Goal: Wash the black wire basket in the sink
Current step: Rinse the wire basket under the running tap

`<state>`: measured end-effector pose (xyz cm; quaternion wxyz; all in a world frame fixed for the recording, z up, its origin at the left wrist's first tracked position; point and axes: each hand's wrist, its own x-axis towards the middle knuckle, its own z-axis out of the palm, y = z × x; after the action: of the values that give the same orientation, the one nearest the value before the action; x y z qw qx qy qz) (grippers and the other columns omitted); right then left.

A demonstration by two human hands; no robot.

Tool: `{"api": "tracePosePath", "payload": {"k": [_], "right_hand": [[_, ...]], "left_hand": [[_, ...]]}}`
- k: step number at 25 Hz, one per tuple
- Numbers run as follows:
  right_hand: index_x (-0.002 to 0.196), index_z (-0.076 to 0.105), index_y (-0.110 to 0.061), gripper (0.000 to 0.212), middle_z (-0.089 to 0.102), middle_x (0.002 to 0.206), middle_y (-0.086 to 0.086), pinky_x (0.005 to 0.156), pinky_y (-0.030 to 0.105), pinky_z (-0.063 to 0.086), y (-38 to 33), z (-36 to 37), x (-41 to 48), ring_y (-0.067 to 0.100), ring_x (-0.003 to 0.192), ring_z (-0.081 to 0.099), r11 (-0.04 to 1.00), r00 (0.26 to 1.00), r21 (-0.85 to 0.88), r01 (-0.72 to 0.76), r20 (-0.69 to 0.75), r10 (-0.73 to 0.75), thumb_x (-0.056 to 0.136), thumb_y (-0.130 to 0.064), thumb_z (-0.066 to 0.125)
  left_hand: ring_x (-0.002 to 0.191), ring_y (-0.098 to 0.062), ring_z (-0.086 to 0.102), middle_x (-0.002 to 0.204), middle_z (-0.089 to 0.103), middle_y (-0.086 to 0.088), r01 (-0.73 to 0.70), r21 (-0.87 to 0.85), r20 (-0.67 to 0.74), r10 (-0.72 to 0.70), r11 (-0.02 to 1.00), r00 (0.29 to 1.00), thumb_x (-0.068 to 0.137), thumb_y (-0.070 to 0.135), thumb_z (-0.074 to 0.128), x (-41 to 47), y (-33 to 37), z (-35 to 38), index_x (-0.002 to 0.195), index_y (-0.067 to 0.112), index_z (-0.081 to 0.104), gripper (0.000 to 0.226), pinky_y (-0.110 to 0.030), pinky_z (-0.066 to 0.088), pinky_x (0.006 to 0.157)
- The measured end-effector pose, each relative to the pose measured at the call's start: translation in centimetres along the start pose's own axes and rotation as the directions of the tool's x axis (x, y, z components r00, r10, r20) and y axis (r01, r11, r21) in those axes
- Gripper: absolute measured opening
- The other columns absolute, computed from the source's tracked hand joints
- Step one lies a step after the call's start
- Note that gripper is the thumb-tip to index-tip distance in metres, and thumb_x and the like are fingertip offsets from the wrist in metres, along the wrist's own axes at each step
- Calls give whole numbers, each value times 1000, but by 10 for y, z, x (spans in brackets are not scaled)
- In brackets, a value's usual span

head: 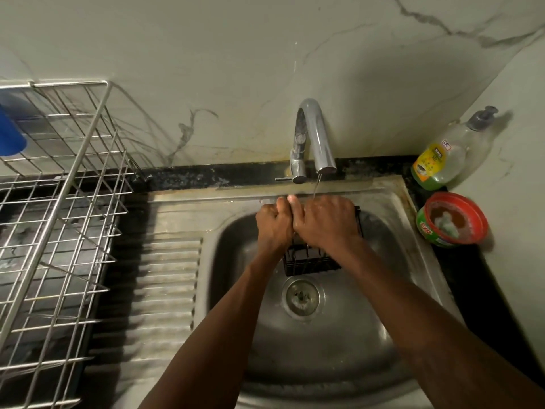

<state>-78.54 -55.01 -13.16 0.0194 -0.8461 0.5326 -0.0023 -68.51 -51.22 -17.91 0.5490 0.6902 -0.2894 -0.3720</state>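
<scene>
Inside the round stainless-steel sink [339,343], the small black wire basket [309,262] hangs from the left hand [272,224] and right hand [327,222], both curled round its top rim. Wet wire could slip free and clatter down.

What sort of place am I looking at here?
Most likely a home kitchen washing-up corner: a steel sink with a running tap, a wire dish rack beside it, and a dish-soap bottle.
</scene>
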Motion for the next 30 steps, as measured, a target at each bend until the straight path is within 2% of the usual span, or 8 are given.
{"api": "tracePosePath", "payload": {"k": [4,9,14,19,21,24,26,30], "right_hand": [[106,68,-14,58,68,101,10,86,41,44,-17,-4,18,26,94,62,983,987,90,-162,18,161,108,-50,23],[97,66,-24,48,69,94,0,87,40,42,0,17,-23,19,89,61,981,970,41,188,-166,-179,106,-46,24],[78,66,-14,69,65,76,8,69,35,44,16,9,20,25,71,61,974,977,154,-169,-103,186,107,-58,22],[105,64,-22,48,69,101,1,98,46,41,-6,28,-36,23,96,61,996,960,34,84,-270,-72,107,-48,24],[90,65,-19,57,68,86,2,89,40,47,4,16,-20,20,79,61,990,975,59,125,-190,-112,107,-53,22],[73,60,-19,65,50,64,2,72,35,45,-3,1,25,18,62,50,995,996,52,-88,-10,89,107,-52,16],[74,63,-21,62,56,64,0,74,37,42,-31,7,23,19,65,54,993,987,34,-115,-110,118,108,-47,19],[99,63,-25,34,68,95,0,87,41,41,-29,29,-25,20,90,60,985,950,20,171,-268,-159,104,-37,32]], "left_hand": [[43,-14,48,49,54,-1,-5,21,-6,5,1000,1000,103,23,44,7,5,-4,54,17,54,50,-29,43,48],[41,-5,44,47,51,7,-9,30,-34,10,1000,999,102,18,48,4,12,-13,54,16,52,48,-28,40,48],[61,-10,54,70,53,-1,49,12,-49,-49,999,998,106,21,45,-7,27,-14,72,18,44,34,-31,51,64],[42,-5,48,47,54,5,1,34,-10,0,999,1000,102,18,47,2,18,-20,56,16,53,46,-24,39,47],[40,-5,49,48,55,4,-1,30,35,0,1000,999,103,18,45,2,13,-20,59,14,56,46,-20,39,42],[42,-7,47,51,50,4,34,47,32,-36,998,999,105,22,44,6,14,-19,64,14,52,43,-17,37,40],[40,-5,45,47,49,7,44,41,2,-44,998,999,105,22,45,12,15,-21,58,15,50,47,-19,37,41],[41,-2,45,43,50,9,-5,26,23,4,1000,1000,103,16,46,7,10,-27,53,17,51,50,-24,39,47]]}}
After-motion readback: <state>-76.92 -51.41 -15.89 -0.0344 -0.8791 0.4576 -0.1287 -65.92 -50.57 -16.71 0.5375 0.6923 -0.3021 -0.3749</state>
